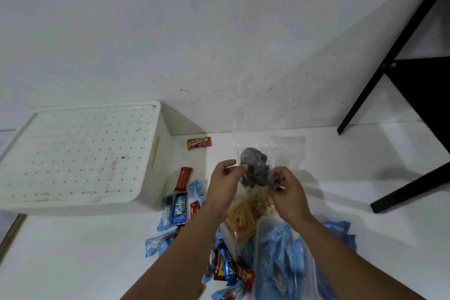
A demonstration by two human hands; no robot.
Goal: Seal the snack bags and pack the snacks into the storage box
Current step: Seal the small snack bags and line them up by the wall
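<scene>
Blue wrappers [280, 258] lay nearest; at 12 o'clock, left hand [224, 182] and right hand [285, 187] each pinched a clear snack bag [255, 165], fingers [276, 174] curled narrow.

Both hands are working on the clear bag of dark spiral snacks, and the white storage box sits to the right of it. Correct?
Not quite. In the head view the white storage box sits left of the clear bag of dark spiral snacks; the left hand and right hand do hold that bag.

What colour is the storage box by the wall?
White, with a dotted lid; the storage box shows in the head view.
</scene>
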